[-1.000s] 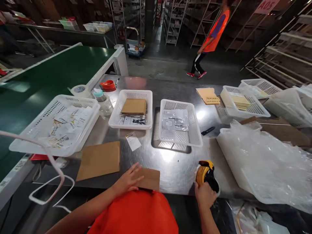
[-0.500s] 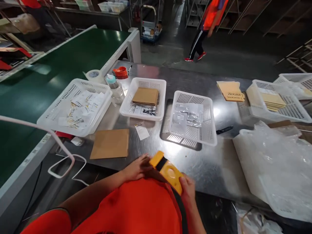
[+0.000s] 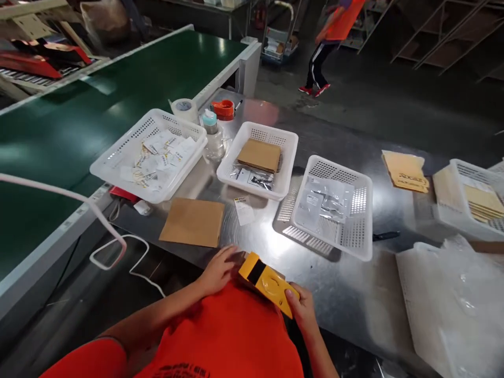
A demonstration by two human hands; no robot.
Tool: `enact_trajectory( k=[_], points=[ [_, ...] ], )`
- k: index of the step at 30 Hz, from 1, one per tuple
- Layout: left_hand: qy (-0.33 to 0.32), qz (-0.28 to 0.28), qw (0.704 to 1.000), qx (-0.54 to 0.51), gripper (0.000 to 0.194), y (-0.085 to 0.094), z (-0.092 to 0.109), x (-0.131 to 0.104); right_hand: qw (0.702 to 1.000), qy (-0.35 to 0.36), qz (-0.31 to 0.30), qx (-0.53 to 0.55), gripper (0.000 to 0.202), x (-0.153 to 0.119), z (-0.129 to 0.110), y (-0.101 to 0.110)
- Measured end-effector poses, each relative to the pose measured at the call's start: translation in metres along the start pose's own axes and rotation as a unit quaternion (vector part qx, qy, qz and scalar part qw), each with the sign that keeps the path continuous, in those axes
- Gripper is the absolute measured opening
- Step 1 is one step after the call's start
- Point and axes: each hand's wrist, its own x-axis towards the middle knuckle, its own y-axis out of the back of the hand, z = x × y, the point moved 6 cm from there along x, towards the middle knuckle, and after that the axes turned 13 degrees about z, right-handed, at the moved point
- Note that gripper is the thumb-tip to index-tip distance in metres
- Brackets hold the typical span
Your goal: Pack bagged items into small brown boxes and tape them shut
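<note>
My right hand (image 3: 303, 307) grips the lower end of a yellow handheld device (image 3: 271, 286), thumb on top. The device is tilted in front of my body, its black band toward the upper left; its underside is hidden. Beside its upper left end is my left hand (image 3: 218, 270), fingers stretched and a little apart; whether they touch the device I cannot tell. On the metal table (image 3: 331, 283) ahead lie a stack of brown cardboard sheets (image 3: 192, 221) and a small white label bag (image 3: 244, 211).
White baskets hold tagged small packets (image 3: 161, 157), brown card packs (image 3: 260, 155) and clear bags (image 3: 323, 202). A black pen-like tool (image 3: 386, 236), a tape roll (image 3: 185, 109) and a plastic-filled bin (image 3: 452, 310) are around. The green conveyor (image 3: 129, 94) runs left; a person (image 3: 326, 52) walks beyond.
My view has turned left, so the table things sit further right. My left hand's fingers have spread beside the device. The right hand keeps its grip. The person behind has kept walking.
</note>
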Motion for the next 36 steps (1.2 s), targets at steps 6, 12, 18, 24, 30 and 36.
enact_trajectory(
  k=[6, 12, 18, 24, 30, 36],
  points=[
    [0.334, 0.017, 0.892, -0.303, 0.052, -0.025, 0.010, 0.009, 1.000, -0.002, -0.012, -0.027, 0.054, 0.003, -0.002, -0.001],
    [0.386, 0.032, 0.867, -0.315, 0.050, -0.026, 0.002, 0.012, 0.999, -0.013, -0.022, -0.034, 0.056, 0.003, -0.002, -0.001],
    [0.347, 0.138, 0.902, -0.217, 0.027, -0.019, -0.017, 0.018, 0.997, -0.024, -0.059, -0.048, 0.054, 0.005, -0.015, -0.001],
    [0.321, 0.191, 0.920, -0.117, 0.019, -0.002, -0.039, 0.019, 0.991, -0.058, -0.055, -0.108, 0.056, 0.005, -0.011, 0.009],
    [0.287, 0.202, 0.935, -0.050, 0.022, -0.009, -0.053, 0.022, 0.985, -0.058, -0.045, -0.157, 0.054, 0.003, -0.010, 0.002],
    [0.258, 0.180, 0.947, -0.061, 0.023, -0.042, -0.055, 0.016, 0.983, -0.051, -0.012, -0.174, 0.055, 0.006, -0.018, 0.004]
  ],
)
